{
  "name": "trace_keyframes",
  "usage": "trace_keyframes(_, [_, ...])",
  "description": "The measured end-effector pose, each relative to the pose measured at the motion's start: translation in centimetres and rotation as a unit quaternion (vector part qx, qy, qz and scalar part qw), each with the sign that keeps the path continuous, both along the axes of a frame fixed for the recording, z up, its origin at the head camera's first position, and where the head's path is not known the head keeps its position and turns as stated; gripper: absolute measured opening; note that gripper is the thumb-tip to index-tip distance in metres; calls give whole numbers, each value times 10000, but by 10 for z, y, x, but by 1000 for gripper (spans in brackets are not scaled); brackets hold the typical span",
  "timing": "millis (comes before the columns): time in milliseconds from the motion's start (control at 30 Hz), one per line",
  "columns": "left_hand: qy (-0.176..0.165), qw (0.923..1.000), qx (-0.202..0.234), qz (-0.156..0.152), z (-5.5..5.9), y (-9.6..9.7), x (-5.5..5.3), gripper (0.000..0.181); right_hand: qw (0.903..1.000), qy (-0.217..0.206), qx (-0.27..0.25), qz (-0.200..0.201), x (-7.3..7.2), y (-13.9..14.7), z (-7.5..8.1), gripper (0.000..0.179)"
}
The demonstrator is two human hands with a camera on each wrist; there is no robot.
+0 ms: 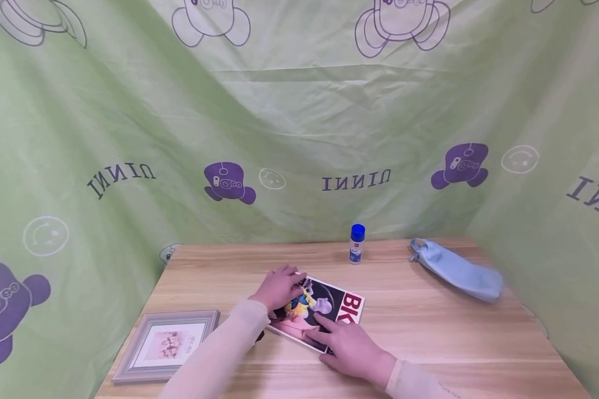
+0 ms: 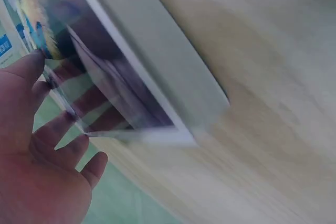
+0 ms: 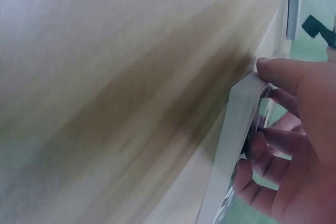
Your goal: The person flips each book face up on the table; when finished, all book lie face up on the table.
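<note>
Across the wooden table, a grey picture frame lies at left; right of it the book already lies down, though its handling looks unfinished; the left hand, fingers spread, touches its left edge; the right hand rests loosely bent fingers on top; the blue-capped bottle stands untouched behind.

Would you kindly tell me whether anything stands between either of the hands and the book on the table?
Nothing visible does: the left hand and the right hand both touch the book. The picture frame, blue-capped bottle and light-blue pouch all lie clear of it.
</note>
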State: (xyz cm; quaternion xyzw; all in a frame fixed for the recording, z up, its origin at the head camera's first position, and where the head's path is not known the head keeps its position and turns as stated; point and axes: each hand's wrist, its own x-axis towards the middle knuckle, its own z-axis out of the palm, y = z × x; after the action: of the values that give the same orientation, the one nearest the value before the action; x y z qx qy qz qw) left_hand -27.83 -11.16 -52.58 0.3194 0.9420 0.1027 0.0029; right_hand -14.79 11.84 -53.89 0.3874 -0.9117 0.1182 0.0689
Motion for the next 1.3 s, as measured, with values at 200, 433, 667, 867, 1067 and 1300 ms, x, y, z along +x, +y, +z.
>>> trace_keyframes(200, [184, 9995, 238, -13, -3, -14, 8, 47, 9996, -256, 120, -61, -5, 8, 3, 56])
trace_keyframes(433, [421, 9988, 86, 244, -12, -27, 20, 51, 9977, -608, 164, -266, -7, 11, 3, 55])
trace_keyframes(667, [611, 9960, -164, 624, -21, -33, 35, 53, 9978, -220, 136, -610, -6, 10, 0, 52])
trace_keyframes(867, [695, 9940, -245, 807, -21, -37, 54, 57, 9976, 192, -11, -668, -5, 8, -2, 50])
trace_keyframes(1067, [577, 9935, -398, 899, -20, -37, 69, 63, 9977, 327, -119, -583, -7, 9, -5, 51])
trace_keyframes(1300, [221, 9944, -299, 986, -17, -36, 78, 69, 9976, 49, -185, -670, -14, 13, -7, 47])
